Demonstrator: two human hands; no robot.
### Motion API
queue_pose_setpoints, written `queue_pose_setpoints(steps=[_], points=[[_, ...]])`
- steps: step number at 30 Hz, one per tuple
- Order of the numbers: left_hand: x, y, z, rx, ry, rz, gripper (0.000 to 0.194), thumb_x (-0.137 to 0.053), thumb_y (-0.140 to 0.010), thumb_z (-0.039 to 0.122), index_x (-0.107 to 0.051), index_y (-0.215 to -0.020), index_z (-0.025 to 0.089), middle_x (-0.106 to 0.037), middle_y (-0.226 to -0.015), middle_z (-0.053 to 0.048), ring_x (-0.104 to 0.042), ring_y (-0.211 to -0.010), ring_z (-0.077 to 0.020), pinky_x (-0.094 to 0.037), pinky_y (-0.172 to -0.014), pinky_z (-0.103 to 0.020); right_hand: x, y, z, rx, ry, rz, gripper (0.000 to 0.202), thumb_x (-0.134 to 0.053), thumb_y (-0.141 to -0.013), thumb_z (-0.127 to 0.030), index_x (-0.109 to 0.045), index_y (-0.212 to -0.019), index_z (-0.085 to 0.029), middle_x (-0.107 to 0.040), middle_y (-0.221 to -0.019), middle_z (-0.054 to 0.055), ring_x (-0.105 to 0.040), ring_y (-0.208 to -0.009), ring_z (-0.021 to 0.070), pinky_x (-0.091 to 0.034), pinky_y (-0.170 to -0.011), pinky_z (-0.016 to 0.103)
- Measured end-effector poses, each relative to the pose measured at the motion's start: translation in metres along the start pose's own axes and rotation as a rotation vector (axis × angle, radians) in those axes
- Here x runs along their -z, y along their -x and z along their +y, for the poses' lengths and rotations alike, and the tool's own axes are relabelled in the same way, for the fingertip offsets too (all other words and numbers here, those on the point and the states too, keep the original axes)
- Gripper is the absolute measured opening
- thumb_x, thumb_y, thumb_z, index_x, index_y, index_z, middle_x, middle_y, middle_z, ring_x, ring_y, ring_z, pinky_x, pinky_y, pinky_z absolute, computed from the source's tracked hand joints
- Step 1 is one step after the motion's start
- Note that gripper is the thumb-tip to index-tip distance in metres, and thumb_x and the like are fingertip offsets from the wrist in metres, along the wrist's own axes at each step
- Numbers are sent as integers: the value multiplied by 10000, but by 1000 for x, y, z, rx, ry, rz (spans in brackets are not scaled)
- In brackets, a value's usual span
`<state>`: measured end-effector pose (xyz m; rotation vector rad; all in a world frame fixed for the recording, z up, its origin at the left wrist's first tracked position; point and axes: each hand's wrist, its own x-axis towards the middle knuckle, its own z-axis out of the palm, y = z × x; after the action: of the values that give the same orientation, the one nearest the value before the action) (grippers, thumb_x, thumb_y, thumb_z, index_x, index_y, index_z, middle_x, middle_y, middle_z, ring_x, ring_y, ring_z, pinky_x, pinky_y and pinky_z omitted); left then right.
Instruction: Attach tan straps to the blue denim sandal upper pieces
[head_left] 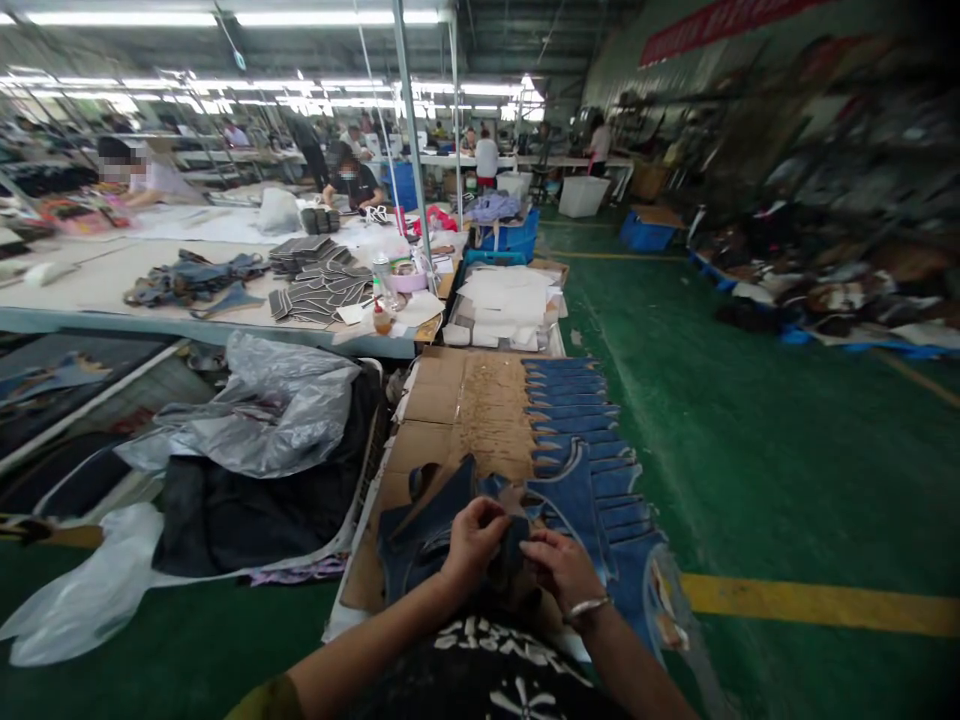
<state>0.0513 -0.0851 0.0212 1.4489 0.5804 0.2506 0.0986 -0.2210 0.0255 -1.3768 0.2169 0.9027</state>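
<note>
Close to my body, my left hand [478, 540] pinches the left edge of a dark blue denim piece [514, 545]. On its other side, my right hand [559, 565], with a bracelet at the wrist, has thumb and finger closed on the same piece. Beneath and around both hands lie loose cut denim pieces [427, 530] in a heap. A row of overlapping denim strips [570, 400] runs along the right side of the cardboard surface [427, 385]. One larger curved denim piece [566, 490] rests over the row's near part.
Left of the cardboard stands a bin with black cloth [225, 520] and clear plastic [285, 400]. Beyond is a long table [97, 285] with stacked grey pieces [319, 280] and a bottle [382, 320]. A box of white sheets [506, 300] adjoins the cardboard. Several people work farther back.
</note>
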Motion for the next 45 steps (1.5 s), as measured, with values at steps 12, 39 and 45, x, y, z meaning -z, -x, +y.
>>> queue_pose_setpoints(steps=[12, 39, 45], points=[[20, 19, 20, -217, -144, -350, 232, -559, -778, 314, -613, -957, 175, -597, -977, -76, -535, -962, -198, -408, -873, -304, -1, 4, -13, 93, -275, 75, 187, -703, -614, -310, -564, -678, -200, -446, -466, -93, -333, -402, 36, -175, -352, 142], [10, 27, 23, 159, 225, -338, 247, -672, -683, 354, -614, -740, 122, -584, -628, -7, -507, -552, -94, -396, -570, -216, 5, 22, -12, 282, 201, 52, 236, -586, -726, -431, -565, -721, -196, -529, -506, -51, -449, -422, 82, -307, -395, 197], [4, 27, 18, 160, 231, -254, 204, -666, -659, 324, -607, -716, 137, -547, -548, 22, -497, -490, -91, -385, -520, -209, 3, 32, -20, 456, 382, -44, 386, -621, -722, -381, -465, -1032, -210, -668, -783, 13, -636, -732, 173, -500, -677, 292]])
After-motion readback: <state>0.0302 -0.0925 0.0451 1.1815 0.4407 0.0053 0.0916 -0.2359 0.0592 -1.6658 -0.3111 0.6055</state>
